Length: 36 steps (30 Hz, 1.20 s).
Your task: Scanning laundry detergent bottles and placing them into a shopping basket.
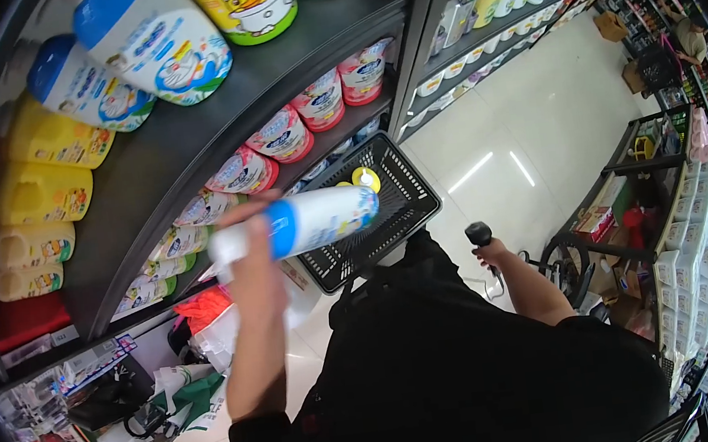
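Note:
My left hand point(254, 265) is closed around the white cap end of a white and blue bottle point(321, 220), which lies nearly level above a black plastic shopping basket point(412, 181). Motion blurs this hand and the cap. Inside the basket, partly hidden behind the bottle, a yellow item with a white top point(365, 179) shows. My right hand point(490, 252), lower right of the basket, grips a black handheld device point(478, 233), perhaps a barcode scanner, with a cable hanging from it.
A dark shelf point(188, 141) on the left holds blue-capped bottles point(154, 44), yellow bottles point(46, 190) and, lower, pink and white containers point(279, 134). Shelving with stacked white packs point(686, 262) stands right. Across the aisle is another person point(692, 42) near cardboard boxes point(611, 26). Bags point(191, 397) lie lower left.

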Available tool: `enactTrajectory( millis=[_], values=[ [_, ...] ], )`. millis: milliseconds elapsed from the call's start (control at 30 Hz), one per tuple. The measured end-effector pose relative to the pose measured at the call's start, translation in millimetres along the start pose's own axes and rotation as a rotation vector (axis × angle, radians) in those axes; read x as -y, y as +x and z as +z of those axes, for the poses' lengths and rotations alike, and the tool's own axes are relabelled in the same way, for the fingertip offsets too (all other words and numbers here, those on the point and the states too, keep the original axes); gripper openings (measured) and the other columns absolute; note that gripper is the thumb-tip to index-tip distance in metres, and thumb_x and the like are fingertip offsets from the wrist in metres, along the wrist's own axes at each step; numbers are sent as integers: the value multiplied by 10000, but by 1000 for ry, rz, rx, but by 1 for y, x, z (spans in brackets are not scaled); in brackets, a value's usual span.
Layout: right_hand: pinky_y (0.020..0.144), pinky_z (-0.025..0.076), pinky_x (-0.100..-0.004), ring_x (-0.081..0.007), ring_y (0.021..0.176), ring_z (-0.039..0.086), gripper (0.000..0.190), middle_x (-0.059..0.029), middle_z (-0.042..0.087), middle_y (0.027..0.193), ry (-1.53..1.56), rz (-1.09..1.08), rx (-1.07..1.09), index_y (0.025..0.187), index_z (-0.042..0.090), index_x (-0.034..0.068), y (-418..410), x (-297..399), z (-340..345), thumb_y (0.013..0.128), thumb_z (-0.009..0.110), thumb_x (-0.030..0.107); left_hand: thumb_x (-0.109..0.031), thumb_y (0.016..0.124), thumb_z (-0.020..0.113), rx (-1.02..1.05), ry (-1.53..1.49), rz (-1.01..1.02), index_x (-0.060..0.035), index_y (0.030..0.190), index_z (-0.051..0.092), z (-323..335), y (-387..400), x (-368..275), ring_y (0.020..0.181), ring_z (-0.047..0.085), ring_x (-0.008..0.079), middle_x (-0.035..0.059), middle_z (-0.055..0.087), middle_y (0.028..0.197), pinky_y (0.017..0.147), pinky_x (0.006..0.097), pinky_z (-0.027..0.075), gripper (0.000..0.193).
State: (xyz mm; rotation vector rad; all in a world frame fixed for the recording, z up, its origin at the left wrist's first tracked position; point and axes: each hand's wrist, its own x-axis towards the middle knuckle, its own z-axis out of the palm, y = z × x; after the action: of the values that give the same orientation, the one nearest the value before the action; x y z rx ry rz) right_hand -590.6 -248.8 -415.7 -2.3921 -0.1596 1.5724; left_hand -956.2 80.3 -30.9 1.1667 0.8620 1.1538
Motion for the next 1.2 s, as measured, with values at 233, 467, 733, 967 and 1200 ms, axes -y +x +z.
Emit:
enactTrajectory(
  millis=[233,467,733,967,1200],
  values=[
    [516,475,-306,-162,589,605,279,-66,641,764,19,-109,30,926,625,21,-9,67,-23,771,759,209,-155,856,758,-90,185,-357,-41,957,649,84,-19,223,891,589,109,23,640,965,822,271,476,187],
    [520,495,-320,-164,570,599,371,-84,642,753,-52,-92,-79,1015,623,-4,-16,25,-92,742,788,185,-209,832,775,-53,450,-321,-13,970,633,113,-28,380,887,605,195,88,649,956,824,323,478,278],
    [493,471,-313,-151,527,580,347,-53,611,683,-148,85,-188,1013,619,33,-25,-81,-167,735,798,138,-251,844,726,63,805,-192,-29,1153,573,115,-29,465,1077,558,387,198,609,1131,954,453,437,410],
    [523,472,-307,-142,586,605,222,-72,629,713,-262,136,23,937,630,36,-50,1,-192,773,757,115,-233,826,697,196,1080,-384,-68,1278,526,99,-31,463,1176,522,392,210,555,1255,1009,471,427,510],
    [503,479,-303,-128,560,587,284,-48,612,683,-285,-145,-135,970,607,3,9,37,-189,769,784,99,-406,804,686,270,1257,-646,7,1160,528,75,-24,434,932,664,421,253,672,1026,813,485,533,567]
  ],
)
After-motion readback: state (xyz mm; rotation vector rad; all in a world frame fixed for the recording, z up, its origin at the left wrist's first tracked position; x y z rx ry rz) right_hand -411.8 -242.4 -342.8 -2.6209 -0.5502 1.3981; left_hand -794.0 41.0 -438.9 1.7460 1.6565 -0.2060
